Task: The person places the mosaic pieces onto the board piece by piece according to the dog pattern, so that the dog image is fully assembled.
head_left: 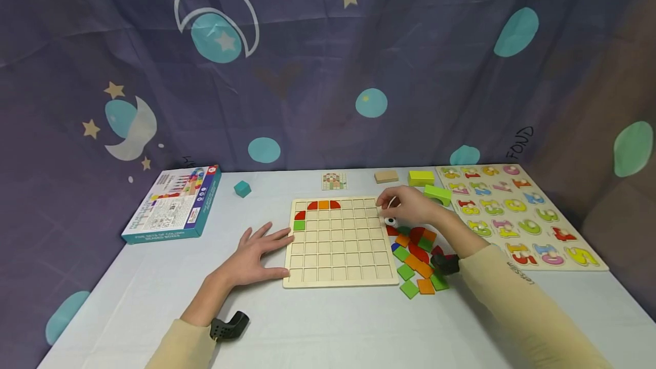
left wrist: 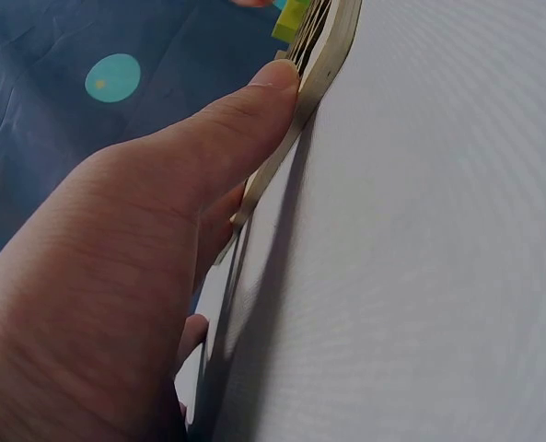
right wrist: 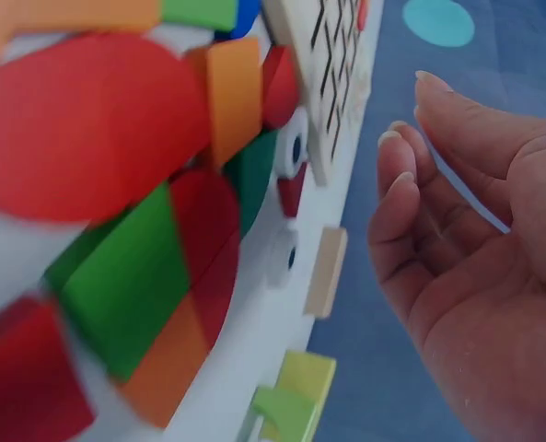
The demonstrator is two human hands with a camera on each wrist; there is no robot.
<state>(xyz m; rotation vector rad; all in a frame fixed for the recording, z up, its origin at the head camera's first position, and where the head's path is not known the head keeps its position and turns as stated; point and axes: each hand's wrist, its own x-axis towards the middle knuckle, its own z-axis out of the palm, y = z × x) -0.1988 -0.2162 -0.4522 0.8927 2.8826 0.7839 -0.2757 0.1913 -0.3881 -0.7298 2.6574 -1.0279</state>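
Observation:
A wooden grid board (head_left: pixel 338 249) lies flat on the table. Near its upper left corner sit several tiles, among them an orange square (head_left: pixel 323 205), red curved pieces (head_left: pixel 335 205) and a green square (head_left: pixel 299 225). My left hand (head_left: pixel 256 256) has its fingers spread, touching the board's left edge; the thumb (left wrist: pixel 254 106) meets that edge in the left wrist view. Over the board's upper right edge hovers my right hand (head_left: pixel 412 206), its fingers loosely bent and nothing visible between them (right wrist: pixel 480 230). Just below it lies a round eye piece (head_left: pixel 391 221).
Loose coloured tiles (head_left: pixel 411 263) lie heaped right of the board. Behind it are a small pattern card (head_left: pixel 334 181), a beige block (head_left: pixel 386 176), a yellow block (head_left: pixel 421 177) and a green arch (head_left: pixel 438 193). A number puzzle (head_left: pixel 517 218) stands right, a box (head_left: pixel 171 204) and teal cube (head_left: pixel 242 188) left.

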